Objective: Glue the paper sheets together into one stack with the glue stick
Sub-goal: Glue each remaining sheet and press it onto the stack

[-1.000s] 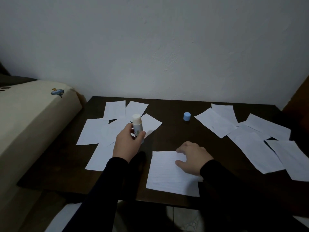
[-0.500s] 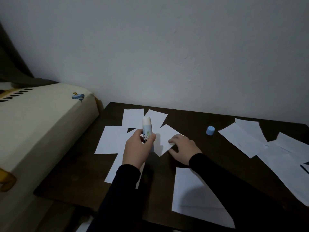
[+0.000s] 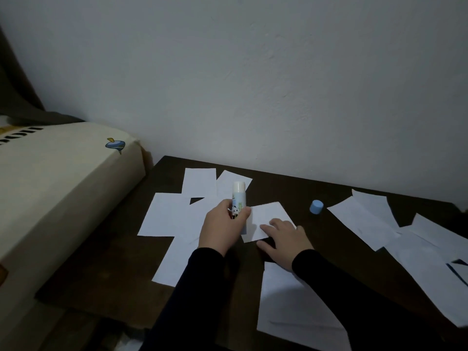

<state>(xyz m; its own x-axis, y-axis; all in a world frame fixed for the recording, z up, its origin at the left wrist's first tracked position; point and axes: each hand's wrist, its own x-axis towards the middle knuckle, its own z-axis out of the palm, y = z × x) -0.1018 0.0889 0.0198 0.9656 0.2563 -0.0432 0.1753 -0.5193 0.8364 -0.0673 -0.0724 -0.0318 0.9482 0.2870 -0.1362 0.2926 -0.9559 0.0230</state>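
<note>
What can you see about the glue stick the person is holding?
The glue stick is a small tube with a pale blue and white label showing a little panda picture. Its cap is off, so the whitish glue tip shows on top. It stands almost upright above the scattered paper sheets. The left hand grips its lower half, hiding the bottom.

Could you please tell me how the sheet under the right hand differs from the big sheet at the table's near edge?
The small sheet lies among the left group, with the right hand resting on it; the large sheet lies alone and untouched, partly hidden by the sleeve. The small one is clearly smaller. Both are white and flat on the table.
</note>
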